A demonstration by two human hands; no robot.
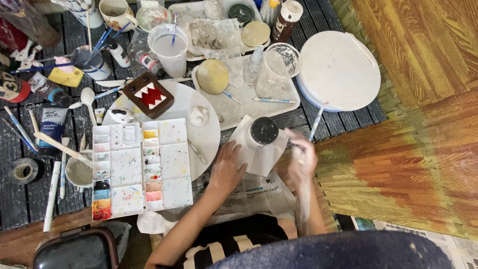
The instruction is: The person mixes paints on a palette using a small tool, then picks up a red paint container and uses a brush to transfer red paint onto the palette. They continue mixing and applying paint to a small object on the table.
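Observation:
My left hand [226,167] lies flat on a sheet of white paper [261,152], fingers spread, holding nothing. On that paper stands a small white jar with a dark lid [263,131], just beyond my fingertips. My right hand [302,159], smeared with white, is closed around a thin paintbrush [315,122] whose handle points up and away. The brush end near the paper is blurred.
A white paint palette [141,167] with colour wells lies to the left, over a round white board [206,132]. A brown box-shaped figure with white teeth [148,94], a white tray [249,97], a plastic cup [169,50], a white bucket lid [339,69] and several tubes and brushes crowd the dark table. Newspaper [259,192] lies under my arms.

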